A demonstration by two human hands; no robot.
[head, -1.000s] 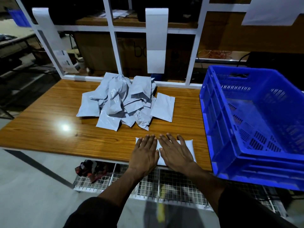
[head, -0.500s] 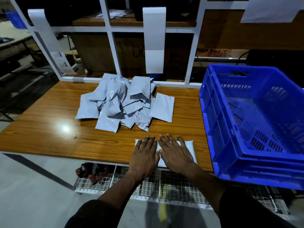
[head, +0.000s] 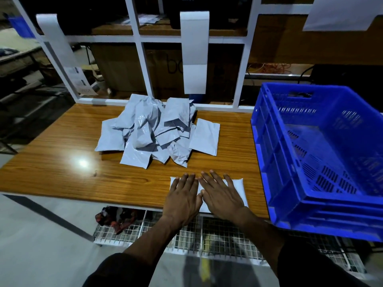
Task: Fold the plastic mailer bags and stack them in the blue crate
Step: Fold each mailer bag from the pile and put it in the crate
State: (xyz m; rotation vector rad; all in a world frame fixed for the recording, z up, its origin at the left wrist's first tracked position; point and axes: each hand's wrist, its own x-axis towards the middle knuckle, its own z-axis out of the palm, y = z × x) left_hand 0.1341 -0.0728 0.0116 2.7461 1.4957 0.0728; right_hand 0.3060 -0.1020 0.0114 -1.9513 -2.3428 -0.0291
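Observation:
A white mailer bag [head: 238,186] lies flat at the front edge of the wooden table [head: 62,166]. My left hand [head: 183,198] and my right hand [head: 220,195] press on it side by side, fingers straight, covering most of it. A loose pile of pale grey mailer bags [head: 153,133] sits behind, near the middle of the table. The blue crate [head: 275,162] stands at the right, tilted, with nothing visible inside.
A white shelf frame [head: 143,65] rises behind the table, with paper sheets [head: 194,52] hanging from it and cardboard boxes behind. A wire mesh shelf [head: 186,235] sits under the table's front edge.
Both hands stay flat on the bag in the same place; only the camera has shifted slightly.

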